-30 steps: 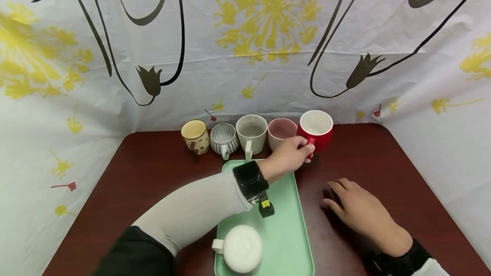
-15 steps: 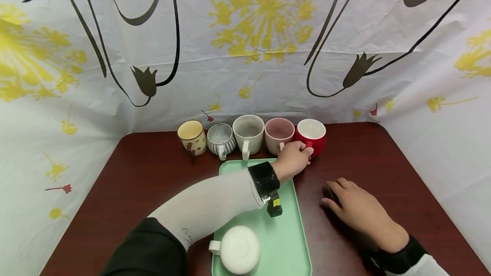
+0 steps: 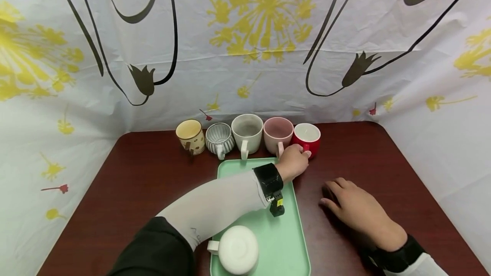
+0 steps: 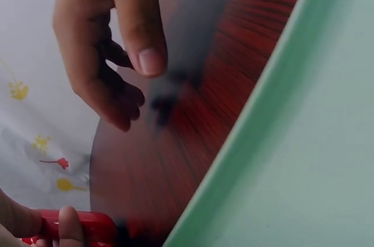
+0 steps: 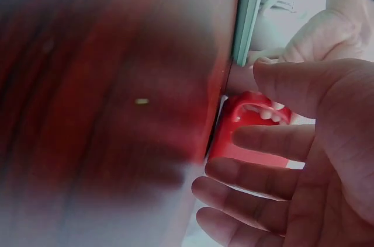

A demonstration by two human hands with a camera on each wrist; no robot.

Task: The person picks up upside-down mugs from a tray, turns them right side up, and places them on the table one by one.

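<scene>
At the right end of the back row stands a red mug (image 3: 310, 139) with a white inside. My left hand (image 3: 293, 161) grips its handle, and the curled fingers show through the red handle loop (image 5: 257, 104) in the right wrist view. Beside it, to the left, is a pink mug (image 3: 278, 133), its handle close to my left knuckles. My right hand (image 3: 360, 208) hovers or rests low over the table, fingers loosely bent and holding nothing. Its spread fingers (image 5: 251, 177) show in the right wrist view.
A green tray (image 3: 284, 242) lies below my left forearm, with an upside-down white mug (image 3: 238, 249) on it. Left along the row are a grey-white mug (image 3: 247, 133), a ribbed cup (image 3: 219, 139) and a yellow mug (image 3: 190, 136). A patterned cloth (image 3: 230, 71) hangs behind the table.
My left hand has lowered the red mug and brought it slightly left, down to the table next to the pink mug. My right hand has stayed in place.
</scene>
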